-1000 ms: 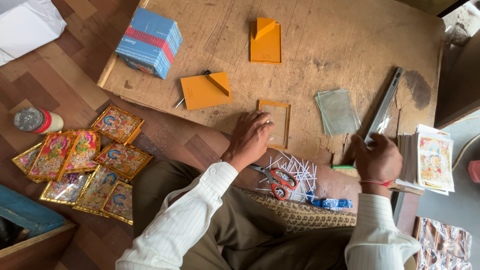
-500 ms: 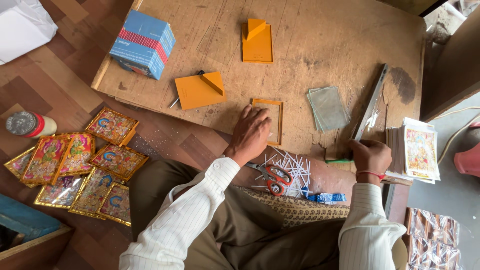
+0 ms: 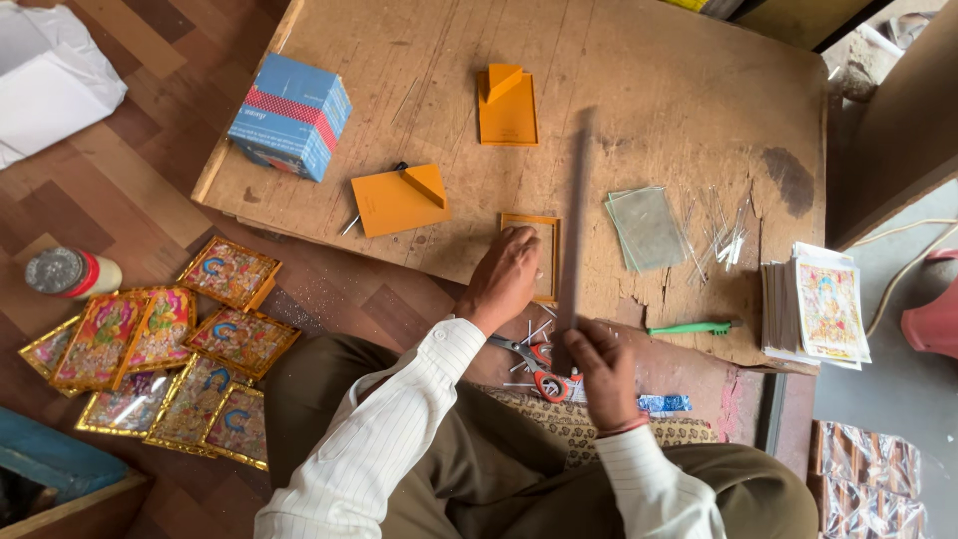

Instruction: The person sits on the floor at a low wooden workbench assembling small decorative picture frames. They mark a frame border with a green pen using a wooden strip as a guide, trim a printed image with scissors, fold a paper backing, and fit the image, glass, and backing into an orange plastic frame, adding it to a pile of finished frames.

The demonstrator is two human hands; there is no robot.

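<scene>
Wooden small frame (image 3: pixel 539 258) lies half covered by the left hand (image 3: pixel 504 277) pressing flat; right hand (image 3: pixel 604 371) grips a blurred metal ruler (image 3: pixel 576 225), hiding scissors (image 3: pixel 534 367) partly.

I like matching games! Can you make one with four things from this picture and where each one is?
Things:
1. blue box
2. green pen
3. scissors
4. small orange frame

Places:
A. under the left hand
B. far left corner of the wooden board
C. on the person's lap
D. near the stack of picture cards

Pairs: 1-B, 2-D, 3-C, 4-A
</scene>
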